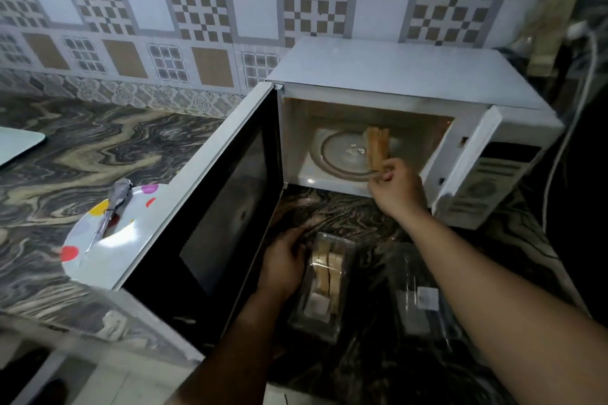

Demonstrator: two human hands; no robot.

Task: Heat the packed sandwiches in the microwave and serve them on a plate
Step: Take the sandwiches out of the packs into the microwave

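The white microwave [388,76] stands on the counter with its door [227,194] swung wide open to the left. My right hand [396,189] pinches a sandwich [376,148] on edge just inside the cavity, over the glass turntable [339,154]. On the counter below, a clear plastic sandwich pack [325,279] lies open with more sandwich pieces inside. My left hand [284,265] holds the pack's left side. A white plate with coloured dots [131,233] sits left of the door.
Metal tongs [110,210] lie across the plate. A second clear plastic lid or pack [421,296] lies to the right of the open one. A white board [16,145] shows at the far left. Cables [579,102] hang right of the microwave.
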